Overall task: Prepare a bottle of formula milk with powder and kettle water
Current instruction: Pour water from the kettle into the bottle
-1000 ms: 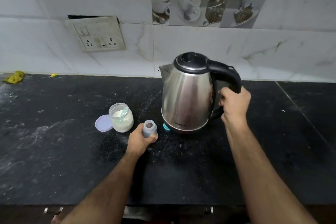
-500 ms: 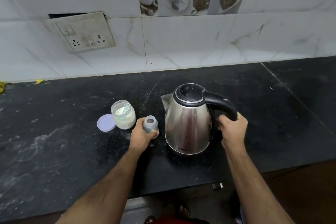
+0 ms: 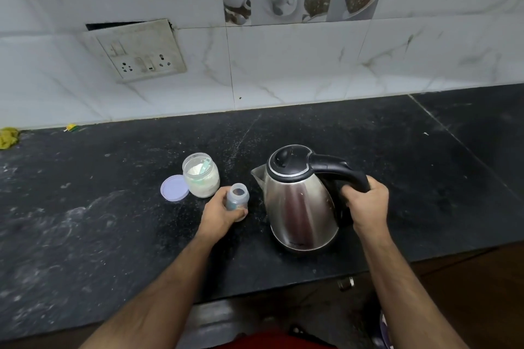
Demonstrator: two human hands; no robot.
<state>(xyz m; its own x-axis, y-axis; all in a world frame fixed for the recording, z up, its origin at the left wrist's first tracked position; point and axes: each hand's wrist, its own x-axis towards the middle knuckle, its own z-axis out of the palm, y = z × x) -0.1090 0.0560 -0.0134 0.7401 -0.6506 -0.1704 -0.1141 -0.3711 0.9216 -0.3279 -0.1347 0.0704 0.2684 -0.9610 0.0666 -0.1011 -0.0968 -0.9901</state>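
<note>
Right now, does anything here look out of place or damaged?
Yes. The switch plate on the wall hangs crooked, with a dark gap above it. White powdery specks dust the countertop around the powder jar.

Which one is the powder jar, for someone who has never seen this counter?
Start at the steel kettle on the black counter and look left, past the small bottle held by the left hand. The jar stands just behind it, uncapped, with its lilac lid flat beside it. It alone holds white powder and a pale green scoop.
</note>
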